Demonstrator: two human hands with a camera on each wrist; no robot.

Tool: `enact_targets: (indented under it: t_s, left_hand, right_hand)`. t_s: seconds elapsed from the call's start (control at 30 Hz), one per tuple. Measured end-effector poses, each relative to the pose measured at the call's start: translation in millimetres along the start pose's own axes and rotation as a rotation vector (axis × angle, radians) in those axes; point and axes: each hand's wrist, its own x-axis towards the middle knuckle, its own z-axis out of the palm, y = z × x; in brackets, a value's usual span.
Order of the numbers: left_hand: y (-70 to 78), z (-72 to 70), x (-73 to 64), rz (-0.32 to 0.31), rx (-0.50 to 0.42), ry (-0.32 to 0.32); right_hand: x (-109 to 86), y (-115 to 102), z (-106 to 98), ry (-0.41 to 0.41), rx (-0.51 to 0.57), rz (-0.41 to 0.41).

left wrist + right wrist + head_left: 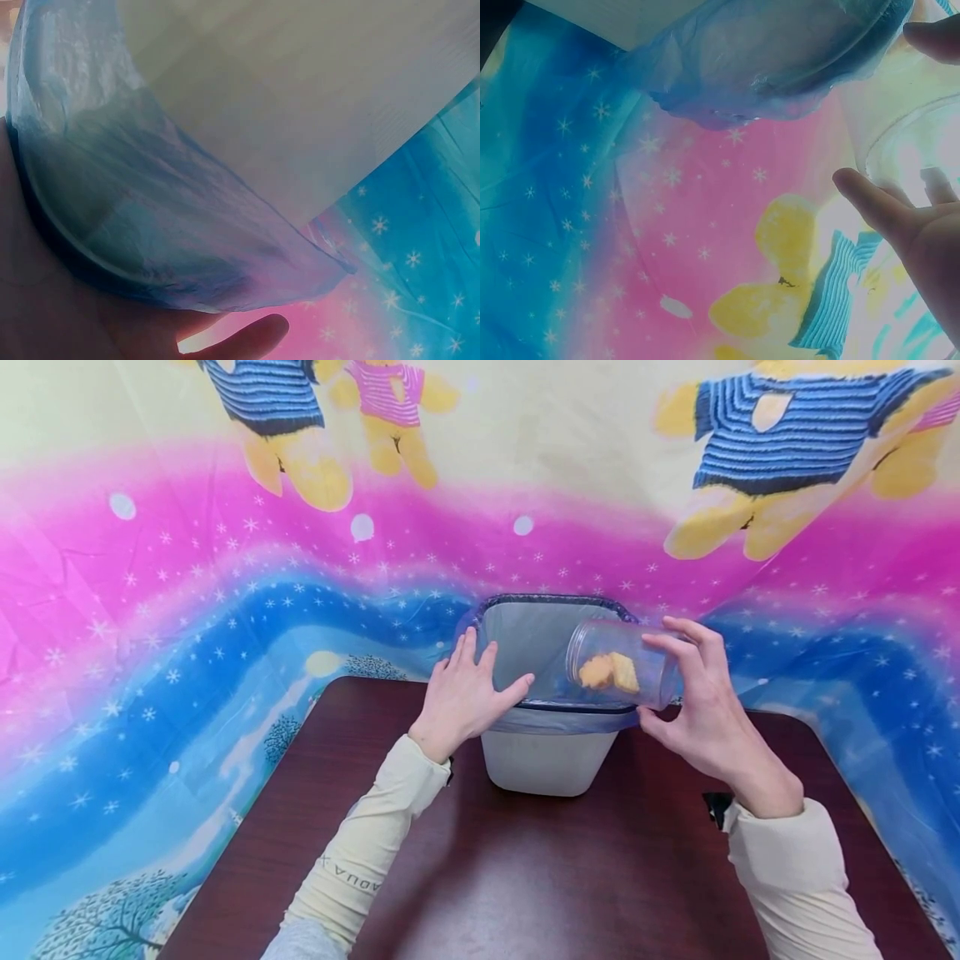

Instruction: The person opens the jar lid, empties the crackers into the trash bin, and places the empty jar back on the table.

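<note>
A pale trash bin (pixel 551 767), lined with a thin bluish bag (pixel 540 722), stands on the table. My left hand (pixel 468 695) rests at the bin's left rim, fingers spread and straight. In the left wrist view, that hand (pixel 90 322) lies against the dark rim under the folded bag (pixel 172 232). My right hand (pixel 708 722) grips the base end of a clear jar (pixel 656 664), thumb below and fingers above. The jar lies on its side over the right part of the bin, mouth pointing left. Inside, near the mouth, are orange-yellow chunks (pixel 606 672) that look like cake or biscuit.
The dark reddish-brown table (pixel 525 885) extends toward me in front of the bin. A printed cloth (pixel 420 543) with bears and snowflakes hangs behind it and runs down both sides. Long pale sleeves (pixel 360 847) cover both forearms.
</note>
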Motion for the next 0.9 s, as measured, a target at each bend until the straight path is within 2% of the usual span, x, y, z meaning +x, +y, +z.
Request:
enact_targets:
  t_s: [0.37, 0.6, 0.9]
  left_hand:
    - [-0.2, -0.6, -0.8, 0.0, -0.005, -0.002]
    - [-0.4, -0.2, -0.7, -0.002, -0.012, -0.008]
    - [-0.3, -0.9, -0.3, -0.003, -0.01, -0.004]
  right_hand:
    - [0.8, 2.1, -0.4, 0.008, -0.006, -0.041]
    - [0.3, 0.5, -1.3, -0.011, 0.004, 0.017]
    - [4.5, -1.9, -1.8, 0.012, -0.019, 0.052]
